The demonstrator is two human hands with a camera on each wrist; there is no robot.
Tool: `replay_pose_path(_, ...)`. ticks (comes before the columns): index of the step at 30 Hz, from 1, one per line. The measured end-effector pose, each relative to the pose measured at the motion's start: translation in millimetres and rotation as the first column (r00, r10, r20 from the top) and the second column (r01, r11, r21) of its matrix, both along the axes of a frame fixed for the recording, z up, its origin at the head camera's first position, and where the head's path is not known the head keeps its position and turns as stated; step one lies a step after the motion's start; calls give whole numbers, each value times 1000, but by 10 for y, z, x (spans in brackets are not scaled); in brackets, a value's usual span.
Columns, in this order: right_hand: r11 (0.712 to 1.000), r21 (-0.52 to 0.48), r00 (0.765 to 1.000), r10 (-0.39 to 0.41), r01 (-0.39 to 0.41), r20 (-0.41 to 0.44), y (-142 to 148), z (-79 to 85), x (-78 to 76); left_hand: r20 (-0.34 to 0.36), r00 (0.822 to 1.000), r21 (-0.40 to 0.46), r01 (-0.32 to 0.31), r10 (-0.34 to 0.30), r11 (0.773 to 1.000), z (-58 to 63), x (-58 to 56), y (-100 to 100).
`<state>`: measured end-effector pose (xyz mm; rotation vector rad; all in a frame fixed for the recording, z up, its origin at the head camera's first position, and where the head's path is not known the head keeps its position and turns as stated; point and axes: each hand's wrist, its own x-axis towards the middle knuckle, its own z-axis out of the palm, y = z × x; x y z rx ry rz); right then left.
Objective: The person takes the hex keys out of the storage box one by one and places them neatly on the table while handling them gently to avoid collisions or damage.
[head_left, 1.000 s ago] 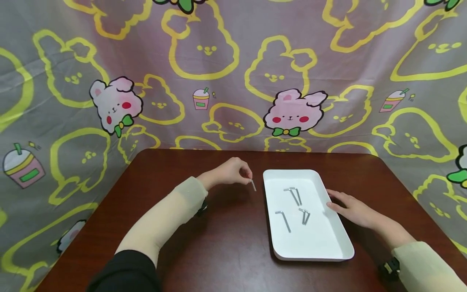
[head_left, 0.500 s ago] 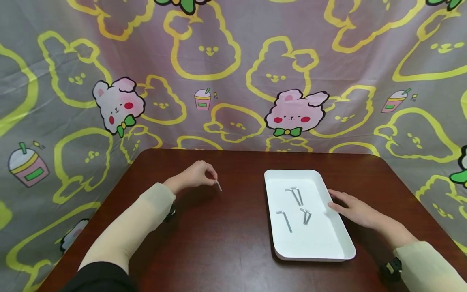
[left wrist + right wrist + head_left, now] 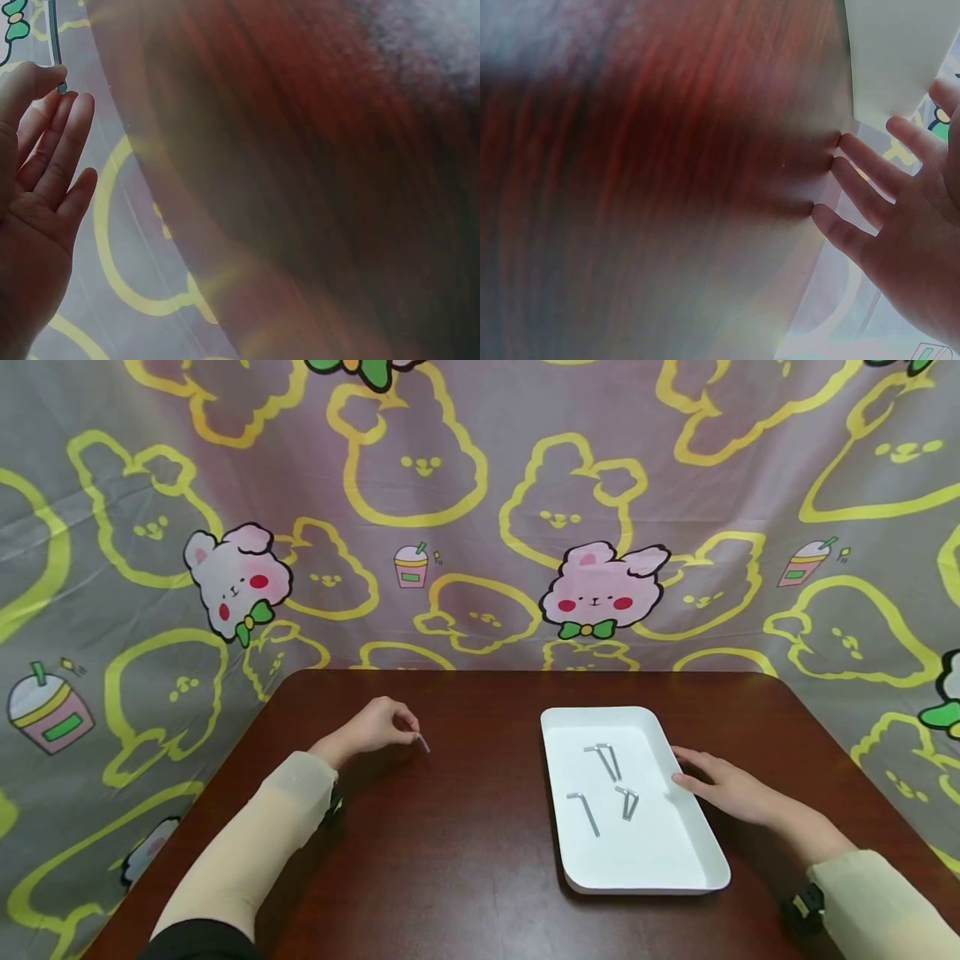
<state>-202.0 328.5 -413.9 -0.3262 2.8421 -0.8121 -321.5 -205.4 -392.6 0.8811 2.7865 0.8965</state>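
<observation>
My left hand (image 3: 378,727) pinches a small silver hex key (image 3: 423,743) between thumb and fingertips, over the left half of the table. In the left wrist view the key's thin shaft (image 3: 55,37) points up from the pinch, and the other fingers are extended. My right hand (image 3: 731,787) rests at the right side of a white tray (image 3: 667,856), thumb at the rim. The right wrist view shows its fingers spread, several fingertips touching the tabletop. Inside the tray lie several L-shaped hex keys: one long key (image 3: 585,814) by itself, a long pair (image 3: 609,763), and a short pair (image 3: 627,803).
The dark brown wooden table (image 3: 450,860) carries the tray right of centre. A curtain (image 3: 480,510) printed with yellow outlines and rabbit faces hangs behind the table and along both sides.
My left hand has moved left, away from the tray, with the hex key pinched in it. It slowed in the last half second. The right hand and tray have stayed put.
</observation>
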Motion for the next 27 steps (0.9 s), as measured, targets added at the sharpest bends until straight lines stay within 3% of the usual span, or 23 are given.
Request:
replay_pose_path(9,1000,16,1000,-9,9,5,-14,5,-3,46,998,-30,49,-47,998,-158,-24,-7)
replay_pose_path(19,1000,3,1000,-5,5,1,-8,-9,8,71,995,-92,76,-70,993,-185,-14,37)
replay_pose_path(27,1000,8,1000,-2,2,-3,-4,-3,-1,87,992,-69,92,-86,993,-241,-49,38)
